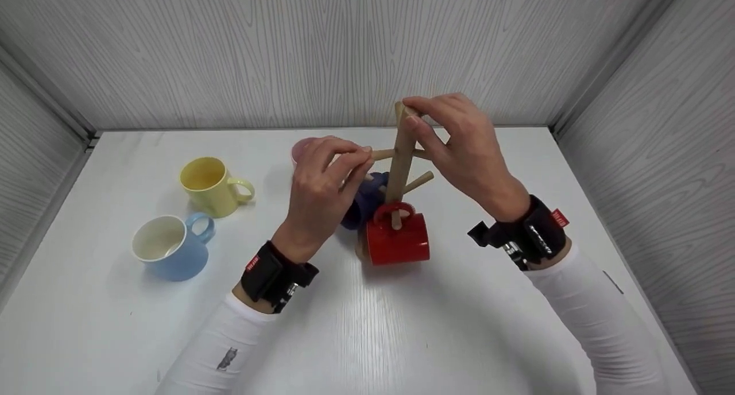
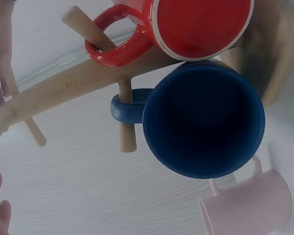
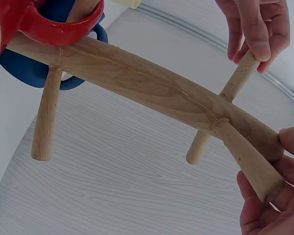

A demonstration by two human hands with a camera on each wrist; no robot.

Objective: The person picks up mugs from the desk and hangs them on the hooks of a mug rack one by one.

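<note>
Yellow mug (image 1: 210,186): upright on the table (image 1: 459,326), far left.
Light blue mug (image 1: 168,247): upright, just in front of the yellow one.

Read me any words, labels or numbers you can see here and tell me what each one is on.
Nothing can be read for certain.
Red tag on the left wrist strap: white marks, too small to read.
Red tag on the right wrist strap: white marks, too small to read.
Grey mark on the left sleeve: blurred, unreadable.
The red mug, other mugs and wooden rack show no text.
</note>
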